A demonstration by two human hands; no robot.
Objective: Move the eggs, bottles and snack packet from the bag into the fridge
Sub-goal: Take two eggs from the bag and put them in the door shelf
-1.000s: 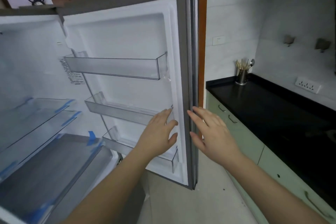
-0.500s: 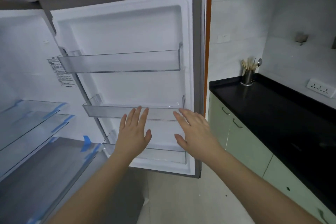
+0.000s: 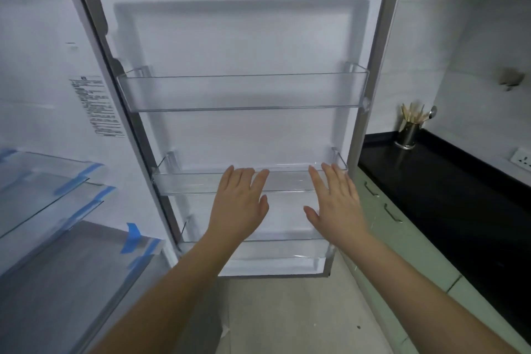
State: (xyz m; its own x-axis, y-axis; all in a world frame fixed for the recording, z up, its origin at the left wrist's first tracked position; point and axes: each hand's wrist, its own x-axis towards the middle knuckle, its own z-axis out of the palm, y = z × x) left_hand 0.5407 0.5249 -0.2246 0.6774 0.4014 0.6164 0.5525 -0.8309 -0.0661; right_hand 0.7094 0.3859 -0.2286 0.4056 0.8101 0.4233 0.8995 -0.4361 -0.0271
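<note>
My left hand (image 3: 240, 204) flat-fingered at six o'clock, right hand (image 3: 337, 201) likewise, before fridge door (image 3: 244, 37) middle shelf (image 3: 201, 179), holding nothing

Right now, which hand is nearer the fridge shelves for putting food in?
Probably the left hand: it is open, holds nothing, and lies on the side of the shelves. The right hand, also open, is over by the counter.
</note>
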